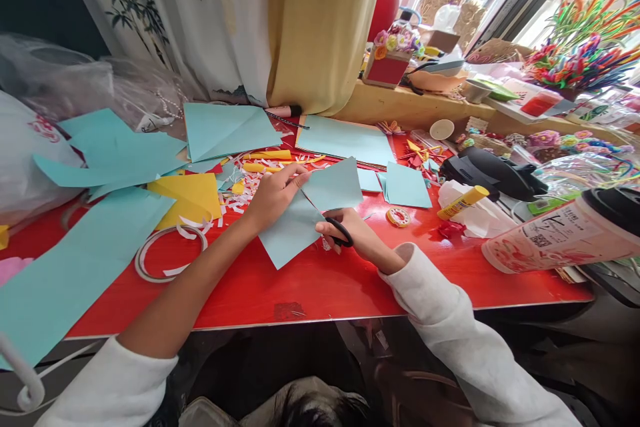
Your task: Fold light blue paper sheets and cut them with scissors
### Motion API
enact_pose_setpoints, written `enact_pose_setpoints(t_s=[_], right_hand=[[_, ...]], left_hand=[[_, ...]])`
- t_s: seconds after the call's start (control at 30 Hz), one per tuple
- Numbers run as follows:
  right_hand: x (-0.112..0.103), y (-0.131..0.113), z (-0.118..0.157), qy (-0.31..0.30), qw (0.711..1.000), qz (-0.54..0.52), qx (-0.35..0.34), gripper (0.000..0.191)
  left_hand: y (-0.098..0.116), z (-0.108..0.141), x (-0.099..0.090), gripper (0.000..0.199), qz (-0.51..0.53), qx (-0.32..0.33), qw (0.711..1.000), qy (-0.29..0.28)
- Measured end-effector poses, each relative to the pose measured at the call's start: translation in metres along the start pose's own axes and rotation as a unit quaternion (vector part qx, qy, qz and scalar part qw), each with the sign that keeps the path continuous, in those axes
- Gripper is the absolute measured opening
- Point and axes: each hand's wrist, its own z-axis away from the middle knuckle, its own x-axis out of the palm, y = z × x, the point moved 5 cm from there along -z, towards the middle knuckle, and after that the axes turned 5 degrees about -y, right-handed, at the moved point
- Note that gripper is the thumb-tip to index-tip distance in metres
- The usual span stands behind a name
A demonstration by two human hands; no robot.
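A light blue paper sheet [291,232] is held above the red table, with a cut running into it from the lower right. My left hand [280,195] pinches its upper left part, thumb on top. My right hand [350,233] is closed around the black handles of a pair of scissors [342,233], whose blades lie along the cut between two flaps of the sheet. Small blue squares [407,185] rest right of the sheet. White and yellow paper scraps [240,197] lie behind my left forearm.
Blue sheets and a yellow sheet [193,200] lie left, near a white tape roll [150,260]. Right are a small tape roll [399,216], a glue stick [463,203], a black object [493,173] and a tilted pink cup [560,230]. The table's front edge [300,321] runs below my forearms.
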Motion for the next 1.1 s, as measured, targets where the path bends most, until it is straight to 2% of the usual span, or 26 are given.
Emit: enact_pose_setpoints(t_s=[0.2,0.43,0.5,0.63,0.7,0.8,0.9,1.0,1.1], right_hand=[[0.001,-0.002,0.001,0.002,1.0,-0.014,-0.01,0.045],[0.001,-0.004,0.001,0.007,1.0,0.005,-0.029,0.052],[0.001,-0.007,0.001,-0.012,0.999,0.006,-0.039,0.052],[-0.001,-0.01,0.001,-0.061,0.997,-0.012,-0.043,0.046],[-0.009,-0.012,0.001,-0.019,0.996,-0.05,-0.066,0.049],[-0.029,-0.011,0.002,0.122,0.978,-0.131,-0.107,0.049],[-0.046,-0.006,0.003,0.227,0.95,-0.176,-0.124,0.047],[-0.052,-0.004,0.002,0.219,0.947,-0.189,-0.137,0.049],[-0.058,-0.005,0.003,0.215,0.946,-0.182,-0.162,0.042]], left_hand=[[-0.001,0.0,-0.001,0.033,-0.007,-0.013,1.0,-0.003],[-0.003,-0.001,0.0,0.036,-0.003,-0.018,1.0,-0.007],[-0.006,-0.003,-0.003,0.034,0.001,-0.02,1.0,-0.005],[-0.013,-0.007,-0.017,0.032,0.011,-0.018,0.999,0.036],[-0.016,-0.009,-0.024,0.032,0.022,-0.017,0.998,0.054],[-0.016,-0.009,-0.029,0.032,0.047,-0.015,0.997,0.063],[-0.013,-0.008,-0.023,0.032,0.088,-0.019,0.996,0.016],[-0.012,-0.006,-0.016,0.034,0.15,-0.058,0.985,-0.058],[-0.016,-0.002,-0.011,0.051,0.239,-0.119,0.95,-0.16]])
